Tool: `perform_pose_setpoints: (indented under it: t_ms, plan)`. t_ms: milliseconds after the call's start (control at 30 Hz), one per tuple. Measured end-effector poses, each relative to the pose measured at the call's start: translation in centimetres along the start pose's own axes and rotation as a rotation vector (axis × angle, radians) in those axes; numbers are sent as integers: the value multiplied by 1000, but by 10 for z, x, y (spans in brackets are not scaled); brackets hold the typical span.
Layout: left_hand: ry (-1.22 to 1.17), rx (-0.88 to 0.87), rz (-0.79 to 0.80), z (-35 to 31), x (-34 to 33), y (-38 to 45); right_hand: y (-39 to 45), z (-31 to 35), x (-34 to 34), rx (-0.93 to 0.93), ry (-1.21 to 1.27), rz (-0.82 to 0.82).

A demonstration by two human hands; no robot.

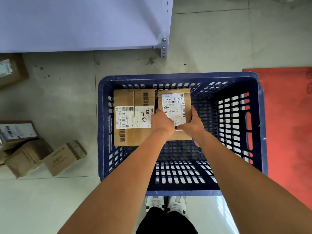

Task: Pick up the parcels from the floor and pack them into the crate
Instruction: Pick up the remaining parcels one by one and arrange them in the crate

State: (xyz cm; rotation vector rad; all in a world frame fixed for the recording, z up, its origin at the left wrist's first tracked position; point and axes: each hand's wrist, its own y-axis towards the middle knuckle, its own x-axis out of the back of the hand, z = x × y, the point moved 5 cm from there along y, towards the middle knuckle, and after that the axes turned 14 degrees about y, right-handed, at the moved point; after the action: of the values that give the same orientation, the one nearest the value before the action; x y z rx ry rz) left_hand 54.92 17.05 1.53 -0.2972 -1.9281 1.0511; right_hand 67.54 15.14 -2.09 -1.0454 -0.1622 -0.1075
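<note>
1. Blue crate [260,125], centre frame: holds large parcel [131,119] at left, small parcel [173,105] just beside it.
2. Left hand [161,122] and right hand [194,125]: fingers curled round the small parcel's near sides.
3. Step judged: seating the small parcel.
4. Next: release, then fetch the floor parcels [45,156] at lower left.

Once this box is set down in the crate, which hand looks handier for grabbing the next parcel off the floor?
Probably the left hand. The loose parcels lie on the floor to the left of the blue crate, on that arm's side. The right hand would have to cross the body; only a red mat shows on its side.
</note>
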Motion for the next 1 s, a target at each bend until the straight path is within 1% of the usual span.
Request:
perform_pose_setpoints:
  t_ms: [100, 200, 367, 467, 600, 733, 867, 933, 1000]
  plan:
    - [-61, 46, -30, 1, 2, -4, -3, 2, -1, 21, -18, -6]
    - [-151, 107, -61, 3, 11, -15, -16, 14, 5, 95, -162, -40]
    - [-363, 123, -85, 3, 37, -36, -53, 38, 15, 225, -311, -9]
    - [-454, 82, -79, 7, 64, -56, -79, 56, 17, 259, -284, -23]
    - [-551, 38, -76, 24, 99, -74, -108, 77, 5, 288, -160, 10]
    - [-677, 7, -103, 48, 137, -82, -133, 93, -29, 278, 31, 90]
    - [-725, -42, -117, 88, 172, -90, -161, 105, -83, 314, 109, 102]
    - [-705, -75, -110, 116, 193, -94, -175, 105, -119, 328, 131, 99]
    - [-701, -79, -118, 160, 215, -98, -196, 101, -171, 311, 122, 126]
